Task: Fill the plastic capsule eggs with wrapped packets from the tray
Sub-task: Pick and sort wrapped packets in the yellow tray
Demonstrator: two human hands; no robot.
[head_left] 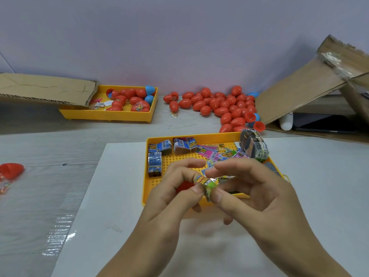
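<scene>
At the far left edge of the table lies an open red egg half point(12, 170), with a small clear bag of sweets point(4, 188) just below it. Further back, a flat cardboard sheet point(46, 87) overlaps the back tray point(111, 114), a yellow one holding red and blue eggs. In the middle, the left hand point(171, 194) and the right hand point(255, 194) meet above the near tray point(146, 188); each pinches one end of a green wrapped packet point(207, 185) between thumb and forefinger, the other fingers loosely spread. Something red shows under the left fingers, though I cannot tell what. Blue packets point(157, 156) sit in the tray's left part, pink and green ones further right. Behind it lies a heap of red eggs point(219, 105), and a banded bundle point(253, 145) rests on the tray's right rim. A torn cardboard box point(311, 84) leans at the far right
</scene>
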